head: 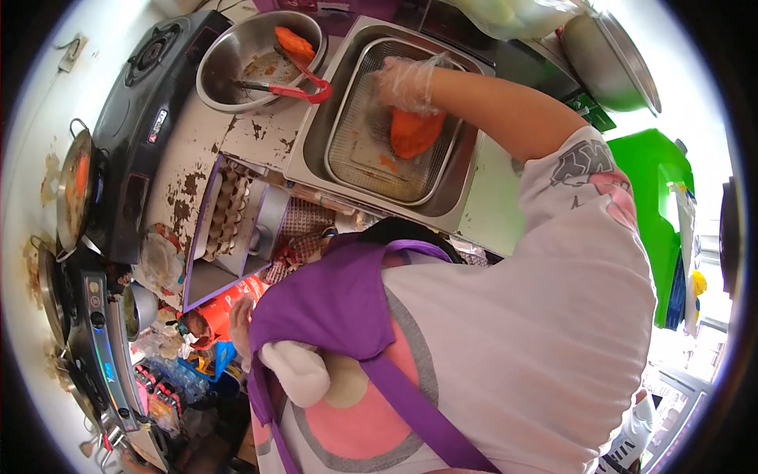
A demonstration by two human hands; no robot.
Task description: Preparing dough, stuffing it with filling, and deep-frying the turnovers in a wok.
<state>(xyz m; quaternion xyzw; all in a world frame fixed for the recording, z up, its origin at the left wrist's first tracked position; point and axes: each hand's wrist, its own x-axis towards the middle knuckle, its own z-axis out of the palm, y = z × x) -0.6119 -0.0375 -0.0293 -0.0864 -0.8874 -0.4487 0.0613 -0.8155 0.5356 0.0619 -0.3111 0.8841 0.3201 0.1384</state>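
Note:
My right hand (405, 85), in a clear plastic glove, is lowered into a wire-mesh basket (339, 148) that sits inside a rectangular steel pan (312, 133). Bright orange coated food (417, 135), perhaps a piece of meat, lies in the basket beneath my gloved wrist. My fingers are curled and blurred, so whether they grip anything is not clear. Small orange crumbs are scattered on the mesh. Down at the left edge of my purple apron (331, 302), only part of my left hand (240, 329) shows; the apron hides the rest.
Left of the pan, a steel bowl (214, 71) holds another orange piece (294, 44) and red-handled tongs (299, 92). A black gas stove (133, 127) and a frying pan (76, 189) line the wall. Egg trays (228, 213) fill a shelf. A green jerrycan (642, 178) stands right.

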